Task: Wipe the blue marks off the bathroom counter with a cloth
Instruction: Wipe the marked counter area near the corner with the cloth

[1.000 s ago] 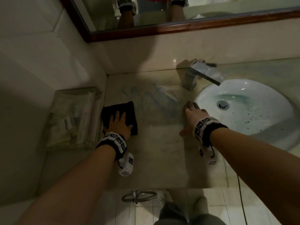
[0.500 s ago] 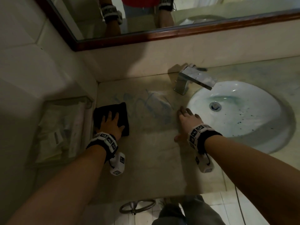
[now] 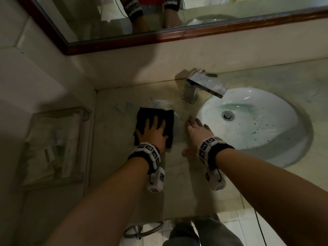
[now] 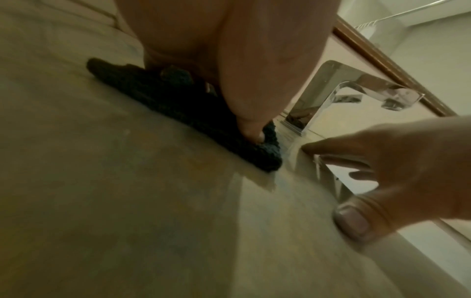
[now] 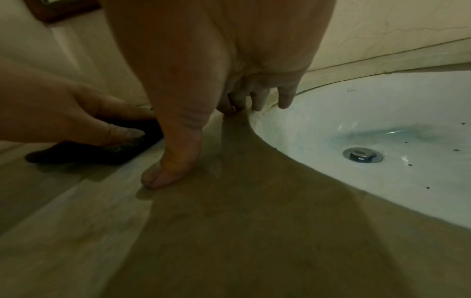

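Observation:
A black cloth (image 3: 166, 114) lies flat on the beige counter (image 3: 174, 189), over most of the blue marks (image 3: 129, 106). My left hand (image 3: 153, 129) presses flat on the cloth with spread fingers. In the left wrist view the thumb bears down on the cloth (image 4: 178, 100). My right hand (image 3: 195, 128) rests open on the counter by the basin's left rim, fingers straight; its thumb (image 5: 168, 171) touches the counter. Faint blue smears remain left of and behind the cloth.
A white basin (image 3: 266, 139) with a drain, dark specks and a blue tint sits at the right. A chrome tap (image 3: 200, 86) stands behind the hands. A clear tray (image 3: 56, 144) of toiletries lies at the left wall. A framed mirror (image 3: 177, 34) hangs above.
My left hand has slid the cloth right and away from me, from the counter's left edge onto the blue marks. The right hand has stayed by the basin rim.

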